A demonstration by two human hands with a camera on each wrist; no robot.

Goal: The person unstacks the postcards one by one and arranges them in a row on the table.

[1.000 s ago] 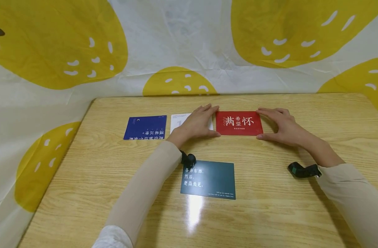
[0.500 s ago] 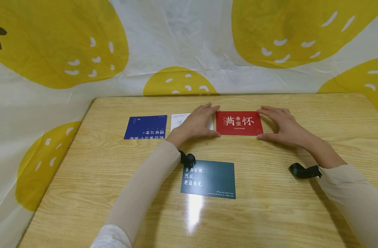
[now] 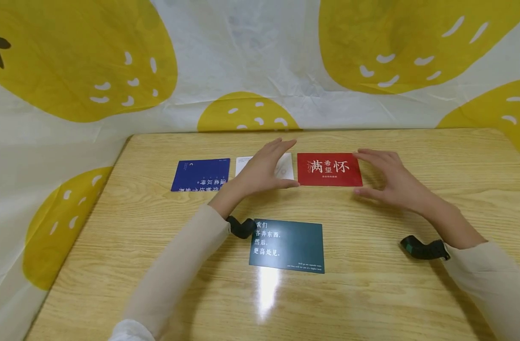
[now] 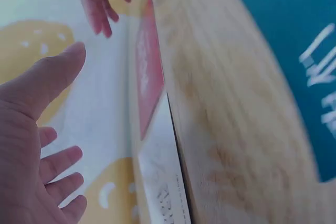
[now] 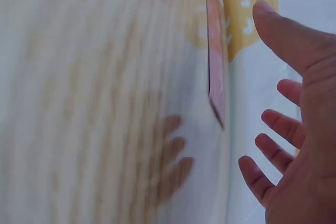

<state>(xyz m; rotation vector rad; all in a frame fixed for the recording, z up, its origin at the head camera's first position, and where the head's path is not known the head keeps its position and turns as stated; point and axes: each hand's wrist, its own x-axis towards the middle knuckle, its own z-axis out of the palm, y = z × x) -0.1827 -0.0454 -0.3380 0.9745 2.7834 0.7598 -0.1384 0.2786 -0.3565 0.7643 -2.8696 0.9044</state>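
A red card (image 3: 329, 175) with white characters lies flat at the back of the table. My left hand (image 3: 262, 170) hovers over the white card (image 3: 285, 166) just left of it and partly hides that card. To the red card's right, my right hand (image 3: 388, 177) is raised with thumb and fingers spread. Both wrist views show the left hand (image 4: 31, 129) and the right hand (image 5: 304, 124) apart from the cards, with nothing between their fingers. A blue card (image 3: 201, 175) lies at the row's left end. Nearer to me rests a dark green card (image 3: 287, 248) with white characters.
The wooden table (image 3: 371, 293) carries all the cards. Behind it hangs a white cloth (image 3: 251, 57) with large yellow fruit prints, which also runs down the left side. A dark wrist camera (image 3: 424, 248) sticks out from the right sleeve.
Both hands have come away from the red card's edges: the left hand has moved left and up, the right slightly back toward me. The red card stays in place.
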